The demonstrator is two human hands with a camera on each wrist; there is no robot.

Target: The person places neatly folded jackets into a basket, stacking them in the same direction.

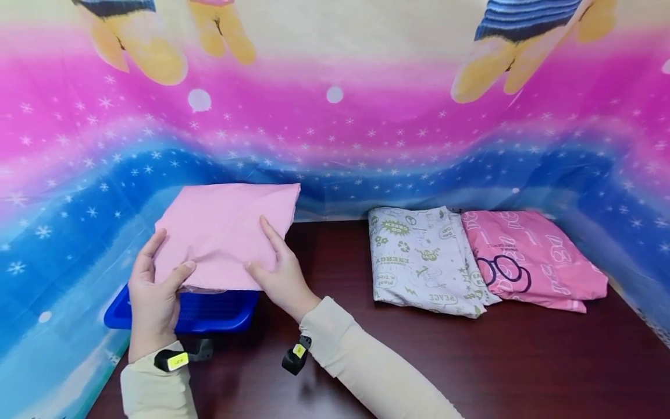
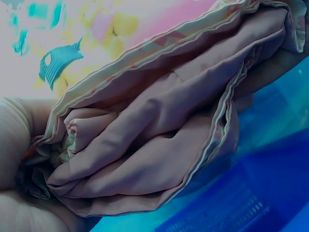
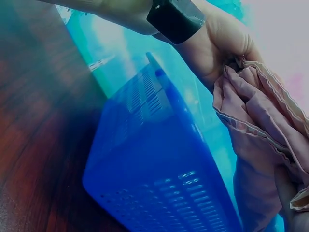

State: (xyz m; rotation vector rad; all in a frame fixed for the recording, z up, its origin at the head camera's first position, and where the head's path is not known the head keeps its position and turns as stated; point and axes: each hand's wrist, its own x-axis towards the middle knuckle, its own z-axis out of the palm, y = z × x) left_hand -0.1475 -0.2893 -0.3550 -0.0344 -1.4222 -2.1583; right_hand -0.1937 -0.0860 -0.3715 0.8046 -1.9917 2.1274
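Observation:
A folded light-pink cloth is held up over the left part of the table. My left hand grips its left side, thumb on top. At the right side, my right hand holds it with thumb and fingers. Several folded layers of the cloth show along its near edge in the left wrist view. Below the cloth stands a blue plastic basket with slotted walls. The cloth hides most of the basket's inside in the head view.
On the right of the dark wooden table lie a folded white cloth with green print and a folded pink printed cloth, side by side and touching. A colourful printed curtain surrounds the table's back and sides.

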